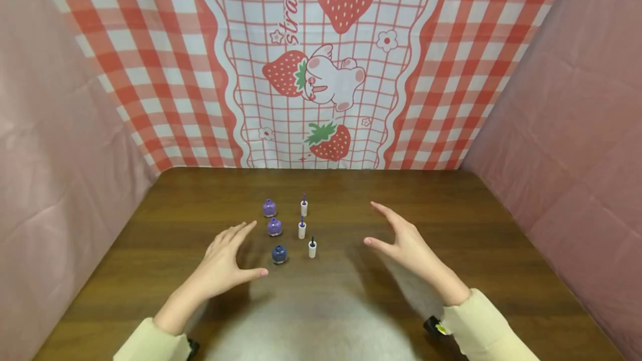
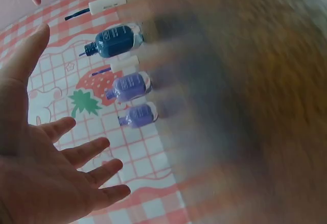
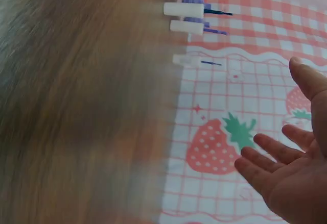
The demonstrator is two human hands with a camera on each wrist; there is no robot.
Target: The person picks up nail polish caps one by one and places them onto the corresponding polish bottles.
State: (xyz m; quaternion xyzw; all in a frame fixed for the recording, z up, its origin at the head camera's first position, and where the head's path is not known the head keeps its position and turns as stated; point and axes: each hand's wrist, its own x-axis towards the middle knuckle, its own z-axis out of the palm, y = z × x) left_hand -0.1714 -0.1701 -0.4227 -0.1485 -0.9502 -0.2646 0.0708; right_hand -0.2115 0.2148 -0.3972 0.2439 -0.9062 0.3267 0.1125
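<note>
Three nail polish bottles without caps stand in a column on the wooden table: a purple bottle (image 1: 269, 209) at the back, another purple bottle (image 1: 274, 227) in the middle and a dark blue bottle (image 1: 279, 254) in front. To their right stand three white brush caps with bristles up: the back cap (image 1: 304, 208), the middle cap (image 1: 302, 231) and the front cap (image 1: 312, 249). My left hand (image 1: 223, 263) hovers just left of the bottles, fingers spread, holding nothing. Well to the right of the caps, my right hand (image 1: 408, 244) is likewise spread and holds nothing.
The brown wooden table (image 1: 351, 316) reaches back to a strawberry-print cloth (image 1: 321, 144) hung behind it. Pink curtains (image 1: 562, 127) hang at both sides. A dark wrist band (image 1: 433, 326) shows at the right sleeve.
</note>
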